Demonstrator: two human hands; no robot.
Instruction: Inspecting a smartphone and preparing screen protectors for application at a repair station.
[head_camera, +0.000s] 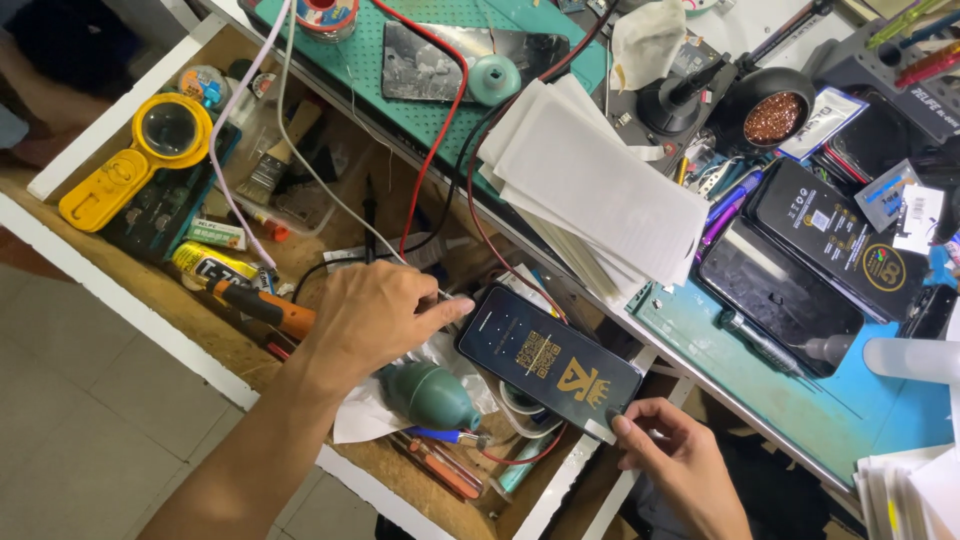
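Observation:
My left hand (372, 322) reaches into an open wooden drawer (140, 300), its fingertips touching the near end of a flat black packet with gold print (548, 362). My right hand (672, 450) pinches the same packet at its lower right corner, holding it over the drawer's edge. A green rubber air blower (432, 396) lies just below my left hand. An orange-handled screwdriver (262, 306) sits to its left.
The drawer holds a yellow magnifier (150, 155), a brush (272, 165), glue tubes and red and black wires. On the bench are a stack of white sheets (600, 190), a green mat (440, 90), a dark phone screen (780, 295), more black packets and a brass-wool tip cleaner (775, 115).

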